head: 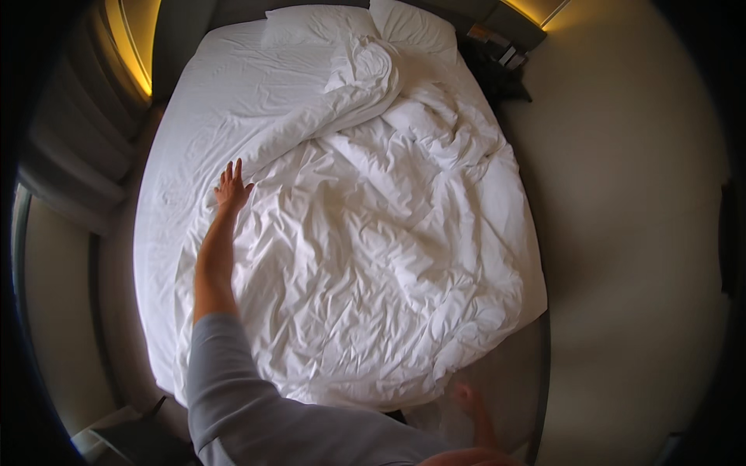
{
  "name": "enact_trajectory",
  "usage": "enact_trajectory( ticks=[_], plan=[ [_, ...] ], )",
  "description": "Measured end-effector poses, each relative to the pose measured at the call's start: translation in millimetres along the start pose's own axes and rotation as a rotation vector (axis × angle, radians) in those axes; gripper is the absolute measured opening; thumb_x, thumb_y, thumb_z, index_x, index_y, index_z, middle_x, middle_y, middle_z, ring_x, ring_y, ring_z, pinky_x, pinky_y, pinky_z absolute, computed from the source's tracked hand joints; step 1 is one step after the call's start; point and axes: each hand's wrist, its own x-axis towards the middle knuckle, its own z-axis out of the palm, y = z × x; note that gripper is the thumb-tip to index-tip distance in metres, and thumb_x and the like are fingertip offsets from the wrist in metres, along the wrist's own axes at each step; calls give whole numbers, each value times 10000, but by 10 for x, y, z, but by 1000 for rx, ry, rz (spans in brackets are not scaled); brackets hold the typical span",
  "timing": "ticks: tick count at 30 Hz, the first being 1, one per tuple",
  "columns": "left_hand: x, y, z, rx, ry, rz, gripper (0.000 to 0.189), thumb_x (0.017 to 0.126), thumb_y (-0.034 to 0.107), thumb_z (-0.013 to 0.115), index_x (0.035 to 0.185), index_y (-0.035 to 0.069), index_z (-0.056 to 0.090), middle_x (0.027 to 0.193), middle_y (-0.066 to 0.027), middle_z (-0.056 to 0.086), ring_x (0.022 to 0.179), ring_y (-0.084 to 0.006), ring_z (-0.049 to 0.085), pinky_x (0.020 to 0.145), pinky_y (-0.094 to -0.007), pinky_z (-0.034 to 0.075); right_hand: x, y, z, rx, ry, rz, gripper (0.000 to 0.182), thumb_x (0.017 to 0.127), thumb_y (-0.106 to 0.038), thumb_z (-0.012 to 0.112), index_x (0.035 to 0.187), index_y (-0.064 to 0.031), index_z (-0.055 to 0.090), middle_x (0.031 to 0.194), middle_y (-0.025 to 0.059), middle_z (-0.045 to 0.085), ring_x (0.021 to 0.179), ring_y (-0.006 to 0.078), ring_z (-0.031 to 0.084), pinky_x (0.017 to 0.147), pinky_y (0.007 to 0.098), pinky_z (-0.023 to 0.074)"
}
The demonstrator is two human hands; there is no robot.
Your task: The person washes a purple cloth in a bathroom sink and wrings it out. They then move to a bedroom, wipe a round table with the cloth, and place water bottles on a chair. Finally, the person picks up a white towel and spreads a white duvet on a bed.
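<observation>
My left hand [232,187] reaches out over the bed with its fingers apart and holds nothing. It is at the left edge of a rumpled white duvet [361,233]; whether it touches the cloth I cannot tell. The duvet's upper part is folded into a thick roll that runs up toward the pillows. Left of it a creased white fitted sheet [169,192] covers the mattress. Low in the picture, near the bed's foot, is my right hand [464,396]. It is blurred, apart from the duvet, and its fingers are not clear.
Two white pillows, a left one [320,24] and a right one [414,26], lie against the dark headboard [239,10]. Grey curtains [81,128] hang at the left. Small items [507,55] sit on a dark bedside surface at the right. A dark object [140,437] stands at lower left.
</observation>
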Motion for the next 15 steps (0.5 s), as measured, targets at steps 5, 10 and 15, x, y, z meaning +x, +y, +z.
enact_trajectory(
  ticks=[5, 10, 15],
  plan=[
    [713, 355, 636, -11, -358, -265, 423, 824, 414, 550, 1189, 206, 506, 1193, -65, 550, 1106, -265, 517, 908, -567, 321, -665, -4, -215, -111, 7, 282, 467, 731, -278, 703, 1126, -60, 585, 955, 129, 654, 866, 207, 632, 756, 346, 500],
    [869, -306, 497, -42, -313, 179, 154, 866, 204, 423, 899, 177, 572, 1111, -55, 574, 1043, -253, 525, 807, -469, 390, 184, 310, -118, 25, -110, 127, 434, 755, -305, 679, 1102, -59, 593, 863, 113, 658, 758, 191, 627, 704, 327, 499],
    [619, -690, 428, -57, -125, 35, 273, 832, 329, 576, 1065, 187, 590, 1176, -6, 552, 1138, -233, 483, 881, -524, 364, 857, -2085, -138, -115, -89, -179, 360, 804, -192, 643, 1113, -25, 565, 851, 94, 637, 780, 154, 607, 707, 288, 487]
  ],
)
